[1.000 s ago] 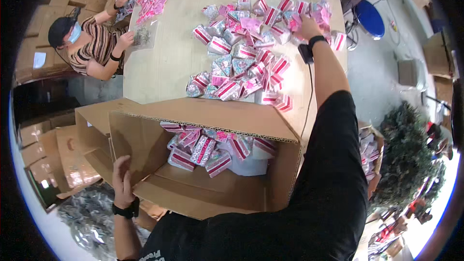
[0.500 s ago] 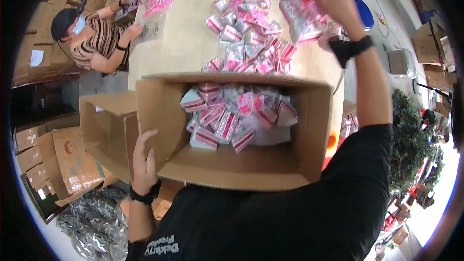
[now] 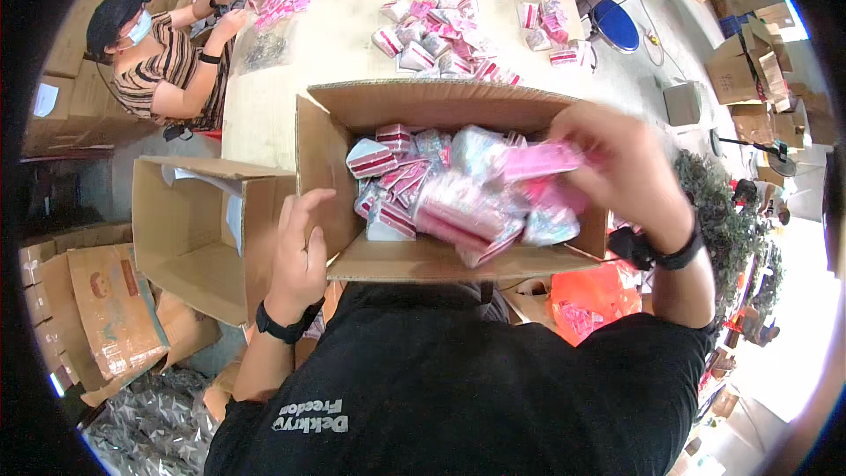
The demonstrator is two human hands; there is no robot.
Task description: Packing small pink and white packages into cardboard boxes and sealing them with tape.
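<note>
An open cardboard box (image 3: 458, 269) stands in front of me, partly filled with cake-slice-shaped pieces (image 3: 388, 220) in white, pink and dark red, many in clear bags. My left hand (image 3: 300, 256) holds the box at its left wall, fingers reaching over the rim. Inside the right part of the box, my right hand (image 3: 626, 167) is closed on a bunch of bagged cake-slice pieces (image 3: 467, 207) with pink cards. Motion smears the bunch and the hand, and its fingertips are partly hidden.
Beyond the box, a pale table (image 3: 344, 53) bears a pile of the same pieces (image 3: 441, 35) and a smaller group (image 3: 546, 26) at right. Another person (image 3: 167, 62) works at far left. An open carton (image 3: 189, 251) stands left; an orange bag (image 3: 599, 295) lies low at right.
My right hand has come from the table's far right back toward me and down into the box, carrying the bagged pieces. My left hand stays at the box's left wall. The view has shifted.
</note>
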